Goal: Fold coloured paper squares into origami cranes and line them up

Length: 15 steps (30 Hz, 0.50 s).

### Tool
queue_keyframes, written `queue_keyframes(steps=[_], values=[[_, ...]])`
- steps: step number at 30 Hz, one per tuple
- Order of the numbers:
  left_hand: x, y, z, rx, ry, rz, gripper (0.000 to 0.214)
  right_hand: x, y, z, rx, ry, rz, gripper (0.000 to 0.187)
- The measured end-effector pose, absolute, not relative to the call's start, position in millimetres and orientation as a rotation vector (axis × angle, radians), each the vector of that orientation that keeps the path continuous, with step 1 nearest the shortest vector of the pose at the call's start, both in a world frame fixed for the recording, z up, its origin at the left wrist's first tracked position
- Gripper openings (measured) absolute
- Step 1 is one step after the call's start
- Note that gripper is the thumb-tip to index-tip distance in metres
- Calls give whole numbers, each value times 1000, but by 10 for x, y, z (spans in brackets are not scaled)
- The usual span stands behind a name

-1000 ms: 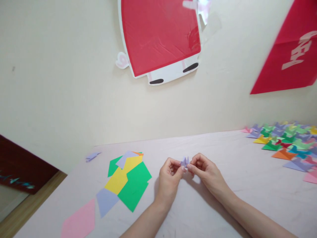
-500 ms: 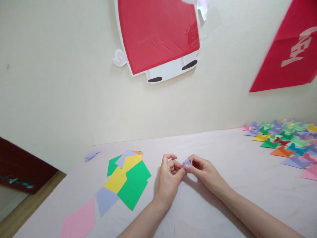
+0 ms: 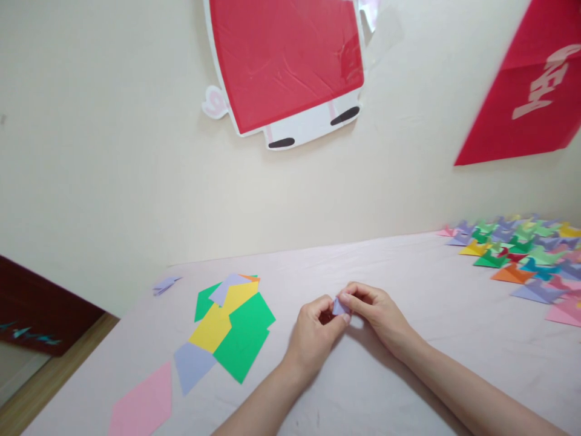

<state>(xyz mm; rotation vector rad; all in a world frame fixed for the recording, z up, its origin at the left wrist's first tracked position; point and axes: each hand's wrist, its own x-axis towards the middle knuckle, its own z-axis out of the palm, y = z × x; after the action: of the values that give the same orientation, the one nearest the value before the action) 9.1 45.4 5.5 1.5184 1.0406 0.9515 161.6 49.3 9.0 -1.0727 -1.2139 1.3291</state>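
A small folded piece of lavender paper [image 3: 340, 307] is pinched between my two hands, just above the pale tabletop. My left hand [image 3: 313, 330] grips its lower left side, thumb in front and fingers curled behind. My right hand [image 3: 376, 312] pinches its upper right edge between thumb and fingertips. Fingers hide part of the folds. To the left lie loose flat sheets: a green sheet [image 3: 247, 342], a yellow sheet [image 3: 211, 327], a lavender sheet [image 3: 193, 366] and a pink sheet [image 3: 143, 402].
Rows of folded paper figures in many colours, among them an orange figure [image 3: 512, 274], stand at the far right. A folded lavender piece [image 3: 166, 284] lies near the table's left back edge. Behind the table rises a wall with a red and white cutout [image 3: 290, 66].
The lavender paper has turned and now shows a flat face instead of upright points. My left fingers have curled in closer around it. The view has shifted slightly.
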Motion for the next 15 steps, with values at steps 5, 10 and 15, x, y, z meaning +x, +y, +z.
queue_keyframes(steps=[5,10,15], values=[[73,465,99,1499,979,923,15,1624,499,74,-1074,-1189,1338,30],[80,494,58,1617,1035,910,14,1617,518,42,-1050,-1108,1304,31],[73,498,53,1610,1036,858,21,1628,550,22,-1044,-1092,1288,33]])
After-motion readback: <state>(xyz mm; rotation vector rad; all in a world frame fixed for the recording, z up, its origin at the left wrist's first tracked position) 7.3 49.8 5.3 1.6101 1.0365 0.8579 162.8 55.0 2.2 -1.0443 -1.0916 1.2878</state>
